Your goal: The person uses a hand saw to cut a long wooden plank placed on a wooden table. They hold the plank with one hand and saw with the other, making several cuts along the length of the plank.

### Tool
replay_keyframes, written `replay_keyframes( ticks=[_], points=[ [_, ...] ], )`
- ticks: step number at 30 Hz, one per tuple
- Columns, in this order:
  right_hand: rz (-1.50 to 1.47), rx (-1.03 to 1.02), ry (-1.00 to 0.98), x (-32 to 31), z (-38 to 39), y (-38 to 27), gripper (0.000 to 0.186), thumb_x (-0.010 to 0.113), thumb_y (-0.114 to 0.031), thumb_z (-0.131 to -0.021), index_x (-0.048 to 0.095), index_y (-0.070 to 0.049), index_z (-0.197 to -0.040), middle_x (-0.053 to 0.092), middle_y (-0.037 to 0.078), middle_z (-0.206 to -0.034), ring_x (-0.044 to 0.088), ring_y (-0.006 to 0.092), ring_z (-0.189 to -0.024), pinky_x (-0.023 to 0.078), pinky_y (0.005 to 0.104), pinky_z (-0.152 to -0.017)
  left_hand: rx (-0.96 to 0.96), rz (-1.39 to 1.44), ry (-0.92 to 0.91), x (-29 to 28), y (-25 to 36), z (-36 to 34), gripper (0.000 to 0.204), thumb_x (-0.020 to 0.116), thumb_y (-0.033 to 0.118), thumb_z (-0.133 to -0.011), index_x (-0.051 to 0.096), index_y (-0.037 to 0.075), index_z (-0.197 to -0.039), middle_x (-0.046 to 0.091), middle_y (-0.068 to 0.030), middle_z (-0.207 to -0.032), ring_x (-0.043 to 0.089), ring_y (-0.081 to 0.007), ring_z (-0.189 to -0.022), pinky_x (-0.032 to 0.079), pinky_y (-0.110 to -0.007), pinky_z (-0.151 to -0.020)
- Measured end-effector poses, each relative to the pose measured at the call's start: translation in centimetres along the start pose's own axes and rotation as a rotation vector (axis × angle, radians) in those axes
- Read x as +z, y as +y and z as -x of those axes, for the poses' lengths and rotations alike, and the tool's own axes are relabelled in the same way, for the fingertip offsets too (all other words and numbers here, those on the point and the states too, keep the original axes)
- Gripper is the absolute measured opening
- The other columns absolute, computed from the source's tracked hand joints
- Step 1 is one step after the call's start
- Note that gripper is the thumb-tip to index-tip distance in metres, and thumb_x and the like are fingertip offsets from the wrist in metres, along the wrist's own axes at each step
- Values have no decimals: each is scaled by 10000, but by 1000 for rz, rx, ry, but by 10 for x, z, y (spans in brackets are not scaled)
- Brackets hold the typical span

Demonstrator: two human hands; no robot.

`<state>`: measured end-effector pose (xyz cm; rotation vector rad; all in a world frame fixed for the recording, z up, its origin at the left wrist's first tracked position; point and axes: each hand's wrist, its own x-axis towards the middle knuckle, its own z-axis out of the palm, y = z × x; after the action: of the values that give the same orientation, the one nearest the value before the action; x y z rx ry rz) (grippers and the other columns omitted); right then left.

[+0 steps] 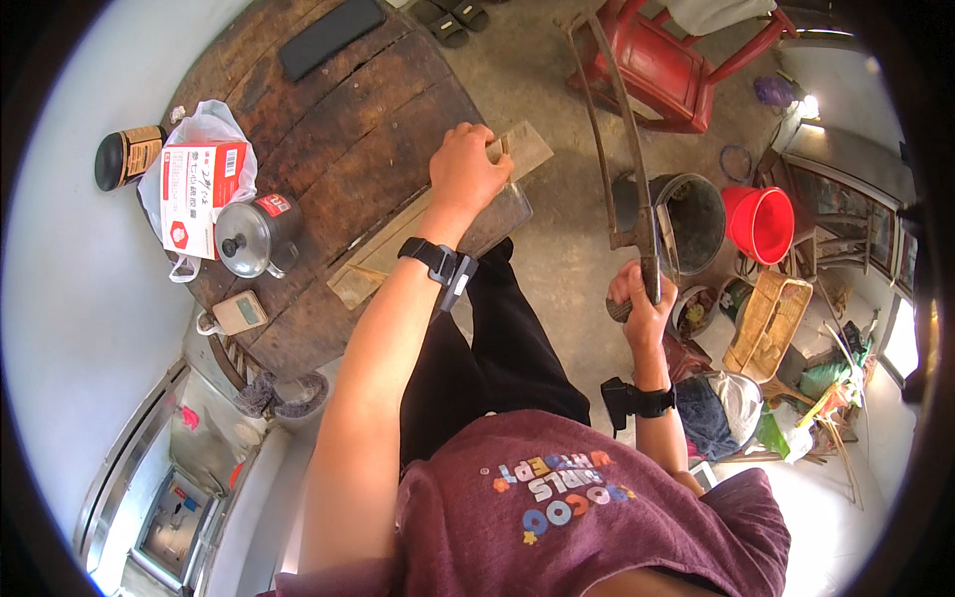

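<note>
My left hand (466,177) presses down on a pale wooden board (529,151), its fingers bent over the board near the end that sticks out past the table edge. The board lies slantwise along the right side of a dark wooden table (338,129). In my right hand (645,298) is the handle of a frame saw (637,149), gripped in closed fingers. The saw points away from me, off to the right of the board and apart from it. Part of the board is hidden under my left hand and forearm.
On the table are a black phone (330,36), a lidded metal pot (257,237), a white-and-red box (195,199), a dark jar (129,157) and a small cream device (240,312). A red chair (662,70), a black bucket (696,224) and a red bucket (768,225) stand right.
</note>
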<state>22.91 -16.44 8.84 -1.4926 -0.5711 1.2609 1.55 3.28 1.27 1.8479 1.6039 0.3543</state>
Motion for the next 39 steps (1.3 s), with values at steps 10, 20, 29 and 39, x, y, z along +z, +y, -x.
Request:
replay_keyframes(
  ticks=[10, 20, 29, 39],
  points=[
    [92, 10, -23, 3, -5, 1, 251, 621, -184, -1027, 571, 28, -902, 539, 23, -681, 487, 102, -597, 411, 275, -571, -97, -33, -115, -4, 7, -14, 311, 745, 240, -740, 691, 31, -963, 681, -143, -1036, 652, -339, -1016, 522, -432, -845],
    [126, 20, -45, 9, -5, -1, 252, 632, -200, -1018, 576, 5, -881, 544, 9, -683, 488, 93, -597, 401, 258, -569, -105, -64, -107, -1, 9, -16, 320, 724, 279, -745, 675, 26, -933, 676, -166, -1021, 651, -356, -1015, 521, -445, -840],
    [154, 13, -97, 13, 17, -23, 233, 626, -170, -1005, 578, 15, -873, 538, -3, -679, 472, 76, -594, 373, 252, -544, 149, 119, 28, -19, -22, 18, 408, 628, 182, -871, 608, 26, -1248, 610, -179, -1290, 558, -374, -1233, 480, -439, -1009],
    [250, -1, -112, 51, 51, -27, 190, 630, -132, -969, 607, 7, -842, 510, -41, -633, 427, 50, -571, 324, 252, -521, 453, -394, -77, -28, -53, 68, 945, 760, 464, -851, 311, -39, -1512, 430, -222, -1474, 398, -349, -1408, 401, -543, -1107]
  ],
)
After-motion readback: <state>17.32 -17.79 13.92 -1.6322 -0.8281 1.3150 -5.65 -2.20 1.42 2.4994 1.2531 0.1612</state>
